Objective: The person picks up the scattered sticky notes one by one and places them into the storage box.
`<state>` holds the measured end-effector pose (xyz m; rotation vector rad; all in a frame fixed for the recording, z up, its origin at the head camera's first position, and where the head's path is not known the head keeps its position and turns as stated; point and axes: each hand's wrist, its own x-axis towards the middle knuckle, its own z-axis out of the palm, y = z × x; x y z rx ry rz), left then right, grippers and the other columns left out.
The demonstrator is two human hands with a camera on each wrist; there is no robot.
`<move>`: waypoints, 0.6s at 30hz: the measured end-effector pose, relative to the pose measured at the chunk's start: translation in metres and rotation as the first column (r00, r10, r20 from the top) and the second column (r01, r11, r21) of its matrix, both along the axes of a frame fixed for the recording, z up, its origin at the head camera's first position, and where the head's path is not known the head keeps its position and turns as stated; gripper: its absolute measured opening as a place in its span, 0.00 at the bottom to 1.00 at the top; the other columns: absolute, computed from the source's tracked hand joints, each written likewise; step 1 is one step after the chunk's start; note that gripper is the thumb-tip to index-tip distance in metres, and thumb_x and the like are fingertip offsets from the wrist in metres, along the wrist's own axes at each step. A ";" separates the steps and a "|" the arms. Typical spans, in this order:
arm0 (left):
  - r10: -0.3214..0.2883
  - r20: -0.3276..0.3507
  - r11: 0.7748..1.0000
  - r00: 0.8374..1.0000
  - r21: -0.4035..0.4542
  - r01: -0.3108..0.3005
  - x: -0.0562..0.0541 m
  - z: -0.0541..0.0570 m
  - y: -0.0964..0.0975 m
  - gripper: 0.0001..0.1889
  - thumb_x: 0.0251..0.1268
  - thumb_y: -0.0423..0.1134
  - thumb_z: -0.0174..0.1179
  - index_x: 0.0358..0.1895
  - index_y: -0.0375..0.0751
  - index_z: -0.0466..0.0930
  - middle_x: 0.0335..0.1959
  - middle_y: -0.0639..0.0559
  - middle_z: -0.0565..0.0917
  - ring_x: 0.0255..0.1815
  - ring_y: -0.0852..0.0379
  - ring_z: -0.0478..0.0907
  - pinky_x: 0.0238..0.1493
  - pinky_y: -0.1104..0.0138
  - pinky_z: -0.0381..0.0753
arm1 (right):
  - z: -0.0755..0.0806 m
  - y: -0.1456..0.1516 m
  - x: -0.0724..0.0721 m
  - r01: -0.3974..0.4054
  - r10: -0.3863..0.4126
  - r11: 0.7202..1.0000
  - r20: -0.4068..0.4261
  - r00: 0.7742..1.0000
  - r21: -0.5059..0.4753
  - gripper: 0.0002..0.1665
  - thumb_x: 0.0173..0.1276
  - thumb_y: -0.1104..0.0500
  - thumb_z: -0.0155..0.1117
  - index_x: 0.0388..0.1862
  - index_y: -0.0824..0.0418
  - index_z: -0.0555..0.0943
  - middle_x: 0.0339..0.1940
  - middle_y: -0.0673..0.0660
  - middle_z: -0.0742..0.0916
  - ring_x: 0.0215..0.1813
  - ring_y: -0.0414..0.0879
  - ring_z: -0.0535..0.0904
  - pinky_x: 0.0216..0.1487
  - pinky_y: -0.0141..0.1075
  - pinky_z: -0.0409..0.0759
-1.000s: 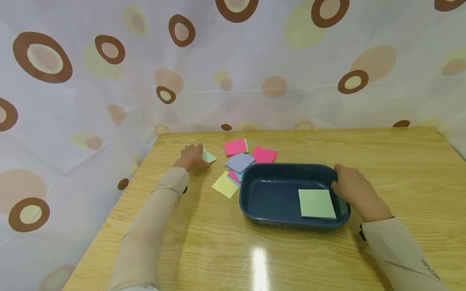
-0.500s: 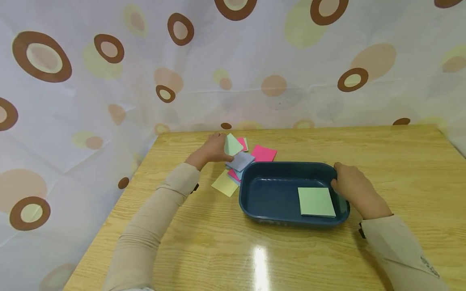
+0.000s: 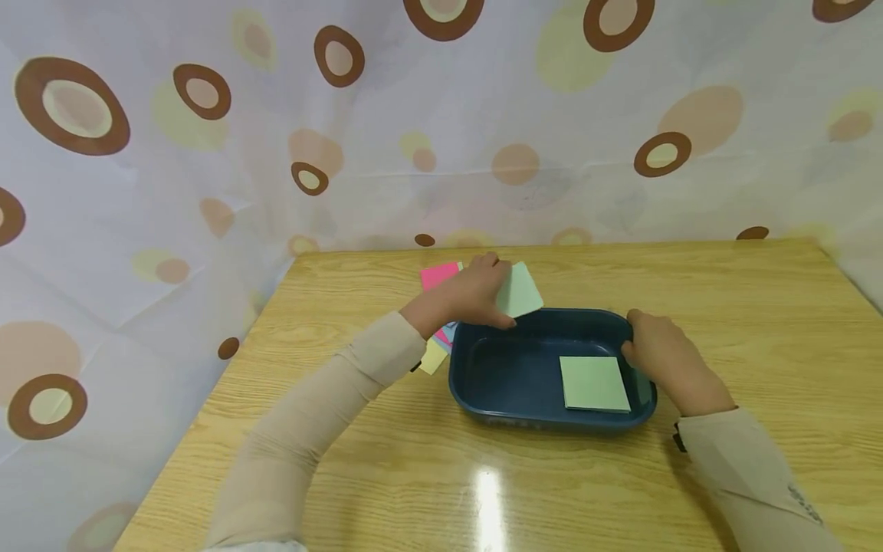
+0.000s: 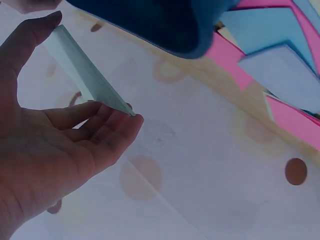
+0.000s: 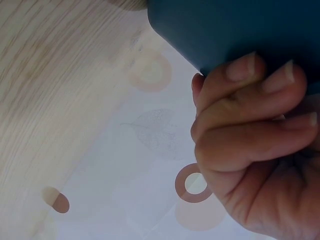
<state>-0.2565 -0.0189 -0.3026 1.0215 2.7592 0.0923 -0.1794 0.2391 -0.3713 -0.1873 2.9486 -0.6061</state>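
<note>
My left hand [image 3: 476, 291] pinches a thin pad of pale green sticky notes [image 3: 520, 291] by its edges, above the far left rim of a dark blue tray [image 3: 513, 376]. In the left wrist view, the held green pad [image 4: 82, 70] spans from thumb to fingertips. My right hand [image 3: 665, 356] grips the tray's right end, and its fingers [image 5: 240, 100] curl against the blue wall in the right wrist view. Inside the tray, a light green stack of sticky notes [image 3: 595, 383] lies flat at the right.
Left of the tray lies a loose pile of sticky notes, partly hidden by the left arm: pink notes [image 3: 440, 274], a yellow one [image 3: 432, 358] and blue ones [image 4: 280, 67]. The wooden table [image 3: 386, 475] meets a patterned cloth [image 3: 441, 115] at its back edge.
The left hand has lifted the green sticky-note pad from the table's left side and carried it right, over the pile to the tray's rim. The right hand keeps its grip on the tray.
</note>
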 end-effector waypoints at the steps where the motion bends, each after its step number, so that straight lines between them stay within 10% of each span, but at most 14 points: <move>1: -0.024 -0.002 0.999 1.000 -0.024 0.024 0.003 0.001 0.007 0.43 0.55 0.55 0.68 0.68 0.33 0.61 0.58 0.42 0.68 0.56 0.49 0.65 0.53 0.63 0.71 | 0.000 0.000 0.000 0.001 -0.001 1.000 -0.001 1.000 0.001 0.25 0.65 0.70 0.57 0.55 0.85 0.65 0.44 0.81 0.78 0.36 0.63 0.80 0.32 0.49 0.78; 10: -0.186 0.021 0.959 0.982 -0.211 0.187 0.020 -0.011 0.063 0.42 0.55 0.60 0.66 0.68 0.38 0.64 0.59 0.47 0.70 0.55 0.54 0.65 0.53 0.66 0.71 | -0.002 0.004 -0.003 0.025 -0.025 1.000 -0.011 1.000 0.001 0.23 0.64 0.70 0.57 0.53 0.84 0.66 0.43 0.81 0.78 0.36 0.63 0.80 0.31 0.50 0.78; 18: -0.317 0.108 0.871 0.942 -0.360 0.334 0.029 -0.038 0.099 0.37 0.59 0.61 0.62 0.65 0.42 0.69 0.59 0.50 0.72 0.55 0.57 0.66 0.56 0.70 0.64 | 0.001 0.003 -0.001 0.019 -0.019 1.000 0.017 1.000 -0.003 0.27 0.66 0.68 0.56 0.58 0.85 0.64 0.49 0.83 0.76 0.39 0.66 0.80 0.34 0.52 0.78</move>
